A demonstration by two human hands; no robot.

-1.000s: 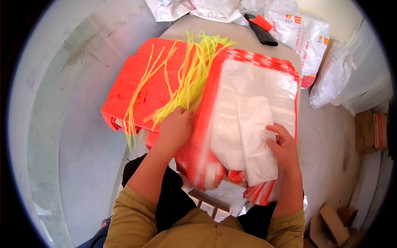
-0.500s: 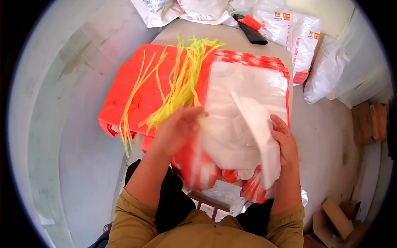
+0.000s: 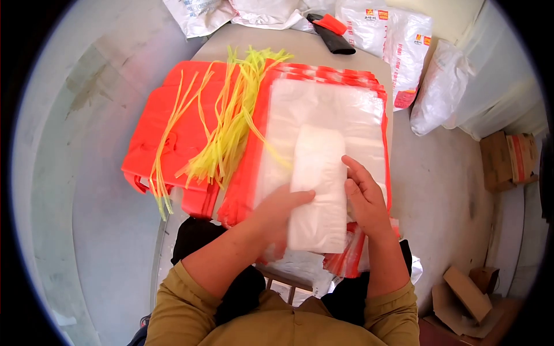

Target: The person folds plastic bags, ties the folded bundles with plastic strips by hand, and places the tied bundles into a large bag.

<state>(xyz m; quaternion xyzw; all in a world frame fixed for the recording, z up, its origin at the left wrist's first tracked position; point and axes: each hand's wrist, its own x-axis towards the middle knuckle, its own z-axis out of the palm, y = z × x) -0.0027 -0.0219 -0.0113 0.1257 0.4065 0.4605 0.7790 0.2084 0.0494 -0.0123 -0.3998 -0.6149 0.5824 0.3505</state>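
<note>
A folded bundle of whitish plastic bags (image 3: 318, 190) is upright in view between my hands, over a stack of clear plastic bags with red edges (image 3: 363, 124). My left hand (image 3: 277, 213) grips the bundle's left side, thumb on top and the other fingers hidden beneath. Along the right edge, my right hand (image 3: 367, 199) holds the bundle with bent fingers and thumb. Left of the clear stack lies a bunch of yellow plastic strips (image 3: 231, 127). One strip reaches toward the bundle's left edge.
Red plastic bags (image 3: 156, 109) lie on the left of the table (image 3: 242, 41). A black roll with a red piece (image 3: 334, 40) sits at the back, near white printed sacks (image 3: 407, 55). Cardboard boxes (image 3: 461, 303) stand on the floor at lower right.
The bundle, tilted and loosely folded before, is now flat and straight between both hands. My left hand has come from the yellow strips to its left side. The view shifted slightly.
</note>
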